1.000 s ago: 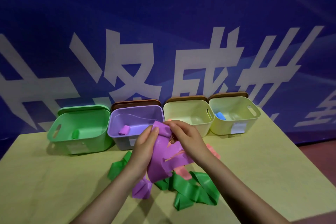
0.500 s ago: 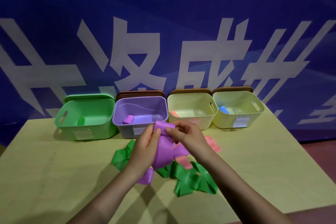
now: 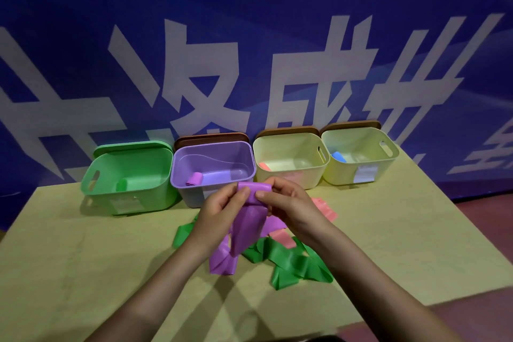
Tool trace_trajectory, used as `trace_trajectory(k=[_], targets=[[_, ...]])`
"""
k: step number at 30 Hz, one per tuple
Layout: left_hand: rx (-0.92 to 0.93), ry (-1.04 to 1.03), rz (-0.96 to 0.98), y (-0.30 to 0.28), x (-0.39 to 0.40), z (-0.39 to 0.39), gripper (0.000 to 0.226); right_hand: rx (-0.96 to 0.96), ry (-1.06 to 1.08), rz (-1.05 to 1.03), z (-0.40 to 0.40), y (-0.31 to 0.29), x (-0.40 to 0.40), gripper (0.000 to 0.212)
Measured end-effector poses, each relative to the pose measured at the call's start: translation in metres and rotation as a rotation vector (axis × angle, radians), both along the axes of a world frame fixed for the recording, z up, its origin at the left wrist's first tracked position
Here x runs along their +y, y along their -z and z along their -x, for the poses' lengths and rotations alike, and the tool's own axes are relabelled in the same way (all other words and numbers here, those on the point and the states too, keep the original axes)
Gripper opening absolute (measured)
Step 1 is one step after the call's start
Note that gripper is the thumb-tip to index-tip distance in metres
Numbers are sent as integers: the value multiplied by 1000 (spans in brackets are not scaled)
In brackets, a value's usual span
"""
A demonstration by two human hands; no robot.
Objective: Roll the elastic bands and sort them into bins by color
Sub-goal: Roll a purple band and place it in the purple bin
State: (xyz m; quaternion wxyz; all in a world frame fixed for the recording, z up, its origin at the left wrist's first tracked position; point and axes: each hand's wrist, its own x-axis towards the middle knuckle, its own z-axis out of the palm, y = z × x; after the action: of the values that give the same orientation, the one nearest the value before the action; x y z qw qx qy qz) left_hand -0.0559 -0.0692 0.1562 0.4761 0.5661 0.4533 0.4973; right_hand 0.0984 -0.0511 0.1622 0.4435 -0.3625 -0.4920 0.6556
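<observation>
Purple band rolled tighter — hands unmoved

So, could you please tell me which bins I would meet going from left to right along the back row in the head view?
green bin → purple bin → pale yellow bin holding a pink roll → pale yellow bin holding a blue roll

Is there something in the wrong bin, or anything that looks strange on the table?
Nothing stands out. Each roll shares its bin's colour where that can be judged: green roll in green bin, purple roll in purple bin. Both hands hold the purple band.
</observation>
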Motion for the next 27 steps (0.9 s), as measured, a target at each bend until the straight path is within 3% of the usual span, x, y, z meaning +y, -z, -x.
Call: trace_trajectory(k=[4,8,11,13,15,18,20,24,27], targets=[[42,-13,-98,0,6,-2,21,60,-14,57,-1,-1,3,13],[184,-40,-288,3,19,-3,46,105,12,51,-3,-1,9,13],[230,-69,-339,4,28,-2,49,87,43,-4,-3,-4,17,11],[131,-108,-246,1,32,-4,34,45,65,-45,-1,-6,23,11],[-91,-125,-56,-4,37,-10,20,26,90,-59,2,-7,33,11],[-366,-98,267,-14,53,-17,37,17,130,-59,1,-11,49,12],[-357,-85,359,-17,64,-17,51,-8,156,-84,-2,-16,59,14],[-211,-36,393,-11,76,-12,58,-115,221,-162,-3,-19,69,12],[-268,-43,456,-4,75,-11,49,-259,276,-233,0,-8,70,16]])
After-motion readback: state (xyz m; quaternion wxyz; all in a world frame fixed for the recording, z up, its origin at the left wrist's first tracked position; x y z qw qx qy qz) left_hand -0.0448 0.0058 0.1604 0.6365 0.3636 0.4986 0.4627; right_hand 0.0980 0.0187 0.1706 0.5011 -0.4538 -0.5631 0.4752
